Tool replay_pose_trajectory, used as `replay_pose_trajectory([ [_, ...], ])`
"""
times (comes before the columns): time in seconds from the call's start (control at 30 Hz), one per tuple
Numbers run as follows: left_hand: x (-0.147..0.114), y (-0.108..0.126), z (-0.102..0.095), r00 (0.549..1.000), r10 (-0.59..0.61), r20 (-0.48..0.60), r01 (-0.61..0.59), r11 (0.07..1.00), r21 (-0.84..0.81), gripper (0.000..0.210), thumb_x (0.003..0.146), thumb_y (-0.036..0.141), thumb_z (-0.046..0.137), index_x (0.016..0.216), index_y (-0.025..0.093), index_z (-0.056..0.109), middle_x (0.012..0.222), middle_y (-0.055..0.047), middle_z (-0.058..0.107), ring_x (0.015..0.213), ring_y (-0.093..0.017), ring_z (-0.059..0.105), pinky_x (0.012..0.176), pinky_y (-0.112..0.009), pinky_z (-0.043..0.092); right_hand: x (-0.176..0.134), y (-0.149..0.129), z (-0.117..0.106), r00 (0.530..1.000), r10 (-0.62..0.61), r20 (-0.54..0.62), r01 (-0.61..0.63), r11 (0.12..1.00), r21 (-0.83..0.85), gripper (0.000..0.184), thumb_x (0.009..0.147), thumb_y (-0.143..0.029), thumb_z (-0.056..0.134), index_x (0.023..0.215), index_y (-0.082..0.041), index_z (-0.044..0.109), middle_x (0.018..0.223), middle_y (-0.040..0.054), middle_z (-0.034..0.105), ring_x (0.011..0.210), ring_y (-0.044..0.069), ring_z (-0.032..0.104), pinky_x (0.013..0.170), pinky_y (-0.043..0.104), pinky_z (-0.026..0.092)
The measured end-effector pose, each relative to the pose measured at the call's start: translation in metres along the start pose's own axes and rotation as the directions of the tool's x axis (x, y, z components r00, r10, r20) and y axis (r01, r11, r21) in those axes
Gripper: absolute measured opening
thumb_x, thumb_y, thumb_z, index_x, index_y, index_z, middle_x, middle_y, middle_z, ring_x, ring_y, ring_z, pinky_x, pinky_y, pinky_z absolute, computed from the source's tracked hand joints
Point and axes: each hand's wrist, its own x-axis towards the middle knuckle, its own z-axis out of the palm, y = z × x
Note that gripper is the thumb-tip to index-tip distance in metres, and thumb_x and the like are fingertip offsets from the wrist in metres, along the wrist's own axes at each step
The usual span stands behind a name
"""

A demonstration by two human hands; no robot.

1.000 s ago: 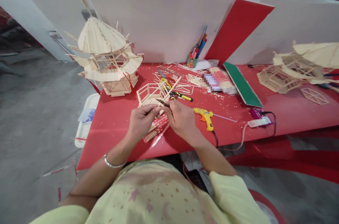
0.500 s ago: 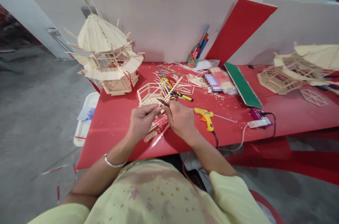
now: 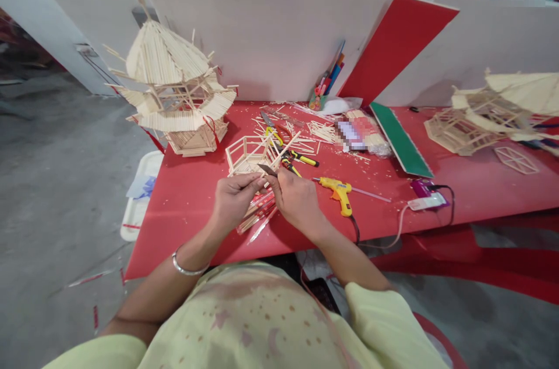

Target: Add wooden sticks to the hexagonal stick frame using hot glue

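My right hand (image 3: 297, 197) is closed around a knife, and its dark blade (image 3: 267, 169) points up and left over the fingertips of my left hand. My left hand (image 3: 238, 199) pinches something small that the fingers mostly hide. Both hands meet at the thumbs, above the near part of the table. Just beyond them stands a small open frame of thin wooden sticks (image 3: 251, 151). Beneath the hands lies a bundle of sticks in red and clear wrapping (image 3: 261, 212).
A yellow glue gun (image 3: 338, 191) lies to the right, its cord running over the table edge. Pliers (image 3: 305, 158) and loose sticks (image 3: 322, 131) lie behind. A tall stick pagoda (image 3: 174, 89) stands at the left; another stick model (image 3: 476, 119) sits far right.
Both hands stay together in nearly the same place. The knife and right hand have shifted very slightly left.
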Motion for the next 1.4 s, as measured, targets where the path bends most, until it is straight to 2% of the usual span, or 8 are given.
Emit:
replay_pose_trajectory([
  [0.27,0.001,-0.004,0.002,1.0,-0.004,-0.003,0.005,1.0,0.005,0.02,0.078,0.037,0.083,0.085,0.018,0.086,0.075,-0.006,0.077,0.07,-0.018,0.068,0.069,-0.028,0.055,0.002,0.004,-0.008,0.993,0.043,0.108,-0.063,0.981,0.183,0.052,0.111,-0.054,0.027,0.107,-0.019,0.064,0.092,0.0103,0.077,0.078,0.022,0.071,0.064,0.03,0.038],
  [0.43,0.001,0.001,0.002,1.0,-0.017,0.021,0.017,1.0,0.004,0.023,0.08,0.04,0.082,0.083,0.017,0.084,0.069,-0.004,0.071,0.062,-0.014,0.06,0.058,-0.024,0.048,0.005,0.01,-0.018,0.984,-0.022,0.178,-0.085,0.816,0.572,0.052,0.11,-0.057,0.031,0.095,-0.021,0.065,0.076,0.0009,0.069,0.068,0.016,0.064,0.064,0.027,0.044],
  [0.5,0.001,0.001,-0.001,0.999,-0.026,0.021,0.025,0.999,0.019,0.028,0.082,0.044,0.081,0.077,0.017,0.081,0.065,-0.003,0.067,0.057,-0.012,0.053,0.051,-0.023,0.041,0.005,0.011,-0.02,0.988,-0.015,0.154,-0.081,0.794,0.602,0.05,0.111,-0.055,0.03,0.098,-0.021,0.066,0.078,0.0009,0.07,0.07,0.016,0.064,0.066,0.028,0.047],
  [0.67,0.002,-0.001,-0.005,0.999,-0.042,0.015,0.042,0.999,-0.025,0.031,0.086,0.047,0.078,0.089,0.017,0.081,0.067,-0.002,0.064,0.051,-0.007,0.041,0.045,-0.022,0.031,-0.003,0.009,-0.012,0.992,-0.024,-0.121,0.057,0.96,0.275,0.038,0.111,-0.039,0.037,0.132,-0.021,0.064,0.116,0.0118,0.072,0.107,0.025,0.065,0.089,0.036,0.049],
  [0.73,0.002,-0.001,-0.005,0.999,-0.051,0.009,0.052,0.996,-0.072,0.03,0.085,0.045,0.079,0.097,0.018,0.081,0.068,0.0,0.064,0.049,-0.006,0.039,0.044,-0.022,0.029,-0.006,0.008,-0.007,0.984,-0.084,-0.154,0.106,0.984,0.143,0.038,0.109,-0.033,0.04,0.139,-0.022,0.063,0.114,0.0128,0.07,0.105,0.025,0.063,0.089,0.037,0.048],
  [0.87,0.002,0.0,-0.001,0.996,-0.083,0.026,0.086,0.987,-0.134,0.027,0.083,0.044,0.081,0.086,0.017,0.078,0.066,0.0,0.062,0.048,-0.006,0.041,0.043,-0.021,0.028,-0.009,0.009,0.002,0.967,-0.144,-0.209,0.145,0.989,-0.011,0.041,0.107,-0.025,0.044,0.145,-0.024,0.06,0.113,0.0135,0.068,0.101,0.025,0.059,0.086,0.039,0.046],
  [1.13,0.003,0.003,0.003,0.985,-0.171,0.031,0.174,0.96,-0.221,0.034,0.074,0.046,0.086,0.072,0.015,0.073,0.057,0.001,0.057,0.042,-0.003,0.033,0.04,-0.021,0.019,-0.008,0.012,0.007,0.968,-0.109,-0.227,0.099,0.994,-0.055,0.045,0.107,-0.023,0.043,0.149,-0.027,0.057,0.112,0.0136,0.067,0.1,0.025,0.056,0.085,0.039,0.042],
  [1.4,0.002,0.014,0.008,0.966,-0.25,0.071,0.258,0.9,-0.351,0.034,0.068,0.041,0.09,0.071,0.013,0.07,0.064,0.0,0.062,0.042,-0.002,0.039,0.039,-0.017,0.024,-0.005,0.014,0.006,0.93,-0.143,-0.34,0.107,0.987,-0.122,0.044,0.105,-0.021,0.048,0.147,-0.03,0.059,0.111,0.0108,0.068,0.096,0.023,0.056,0.082,0.038,0.037],
])
